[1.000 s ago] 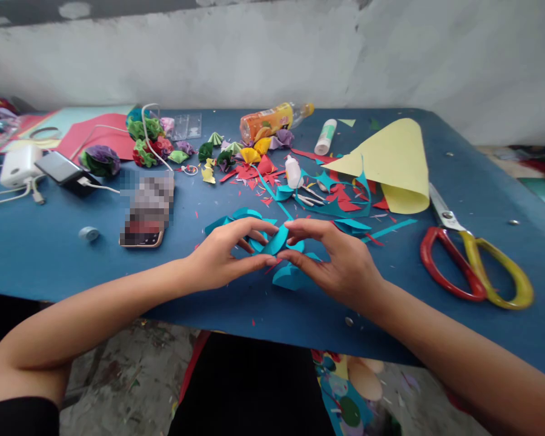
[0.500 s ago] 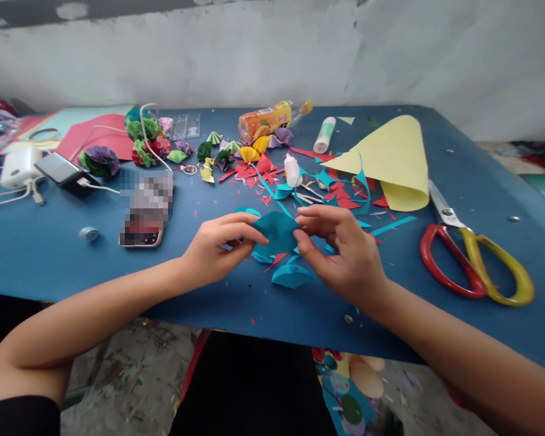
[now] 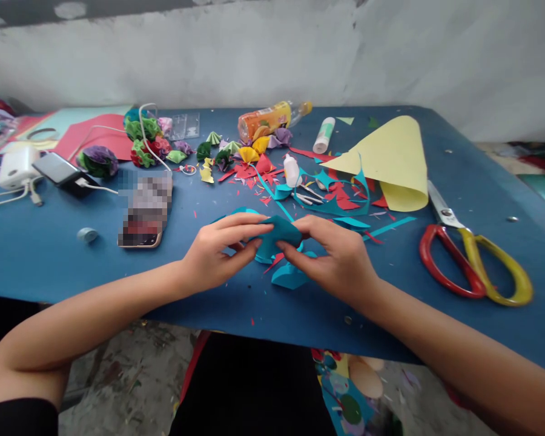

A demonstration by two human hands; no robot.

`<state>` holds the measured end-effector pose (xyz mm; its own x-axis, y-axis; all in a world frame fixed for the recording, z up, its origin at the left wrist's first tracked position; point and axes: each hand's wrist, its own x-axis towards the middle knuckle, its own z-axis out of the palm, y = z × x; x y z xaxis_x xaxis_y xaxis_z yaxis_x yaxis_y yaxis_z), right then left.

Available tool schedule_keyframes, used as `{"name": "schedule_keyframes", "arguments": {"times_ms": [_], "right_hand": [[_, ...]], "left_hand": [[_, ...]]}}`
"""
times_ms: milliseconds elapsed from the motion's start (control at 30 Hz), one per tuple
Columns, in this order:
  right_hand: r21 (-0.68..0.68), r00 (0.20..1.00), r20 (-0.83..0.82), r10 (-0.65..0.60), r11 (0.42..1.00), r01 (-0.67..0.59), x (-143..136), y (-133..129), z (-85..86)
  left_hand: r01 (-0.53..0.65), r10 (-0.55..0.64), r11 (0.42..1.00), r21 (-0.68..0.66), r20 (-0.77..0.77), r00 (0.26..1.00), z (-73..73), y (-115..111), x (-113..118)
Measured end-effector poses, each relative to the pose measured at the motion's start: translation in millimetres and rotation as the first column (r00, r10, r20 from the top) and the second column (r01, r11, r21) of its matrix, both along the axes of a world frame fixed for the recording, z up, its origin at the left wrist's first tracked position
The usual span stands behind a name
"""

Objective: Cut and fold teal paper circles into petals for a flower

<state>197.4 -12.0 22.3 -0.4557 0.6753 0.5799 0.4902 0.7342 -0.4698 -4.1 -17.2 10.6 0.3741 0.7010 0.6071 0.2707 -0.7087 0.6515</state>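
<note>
The bare left hand point(image 3: 215, 249) and bare right hand point(image 3: 338, 257) face each other, close together, each curled into a pinch. The bare left arm point(image 3: 113, 300) is bent; the bare right forearm point(image 3: 436, 333) slants inward.

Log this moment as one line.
left hand: pinching teal paper | right hand: pinching same paper | scissors: on table, right of both hands

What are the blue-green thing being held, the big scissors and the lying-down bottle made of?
Blue-green piece: probably paper, matte; it looks thin and bends.
Scissors: likely metal blades, grey and shiny; the red and yellow handles look like glossy plastic, perhaps a coating over metal.
Bottle: probably smooth, clear plastic, since it's see-through near the cap.
</note>
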Motion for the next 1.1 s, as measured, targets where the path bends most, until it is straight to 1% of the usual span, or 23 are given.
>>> {"name": "schedule_keyframes", "arguments": {"times_ms": [67, 133, 267, 400, 500, 567, 667, 767, 833, 933, 1100], "right_hand": [[0.111, 0.999, 0.037, 0.009, 0.994, -0.013, 0.5, -0.2, -0.2], [0.185, 0.997, 0.071, 0.010, 0.982, -0.023, 1.6, -0.2, -1.3], [0.280, 0.990, 0.139, 0.007, 0.959, -0.046, 4.6, 0.0, -4.0], [0.342, 0.977, 0.213, 0.028, 0.934, -0.101, 6.0, -0.5, -4.0], [0.348, 0.963, 0.268, 0.033, 0.929, -0.129, 5.2, -1.6, -1.6], [0.355, 0.962, 0.274, 0.008, 0.928, -0.109, 4.0, -2.6, 0.1], [0.330, 0.974, 0.226, -0.007, 0.941, -0.069, 1.8, -3.9, 0.8], [0.224, 0.987, 0.153, 0.050, 0.971, -0.084, -0.1, -4.3, -1.9], [0.179, 0.989, 0.134, 0.059, 0.980, -0.082, -1.2, -4.4, -4.6], [0.167, 0.989, 0.142, 0.035, 0.984, -0.059, -2.8, -4.8, -7.1], [0.159, 0.991, 0.137, 0.013, 0.987, -0.035, -4.5, -7.3, -5.4]], "left_hand": [[-0.019, 0.019, 1.000, -0.016, 0.005, 1.000, 0.8, -0.3, 0.1], [-0.029, 0.029, 0.999, -0.028, -0.004, 1.000, 1.0, -0.4, 0.3], [-0.017, 0.016, 1.000, -0.025, -0.039, 0.999, -1.1, 0.6, 0.7], [0.020, -0.013, 0.998, 0.064, -0.094, 0.995, -3.3, 2.2, -0.2], [0.044, -0.020, 0.988, 0.148, -0.162, 0.987, -2.5, 2.4, -1.3], [0.058, -0.023, 0.984, 0.167, -0.205, 0.978, -1.3, 1.6, -1.6], [0.068, -0.034, 0.989, 0.129, -0.248, 0.968, -0.2, -0.9, -1.3], [0.071, -0.054, 0.996, 0.061, -0.254, 0.966, -0.2, -3.5, -0.7], [0.080, -0.071, 0.997, 0.022, -0.268, 0.961, -0.5, -4.5, -0.4], [0.060, -0.054, 0.998, 0.011, -0.294, 0.954, -1.2, -4.5, 0.0], [-0.004, -0.005, 0.999, -0.035, -0.269, 0.963, -1.3, -3.5, 0.4]]}}
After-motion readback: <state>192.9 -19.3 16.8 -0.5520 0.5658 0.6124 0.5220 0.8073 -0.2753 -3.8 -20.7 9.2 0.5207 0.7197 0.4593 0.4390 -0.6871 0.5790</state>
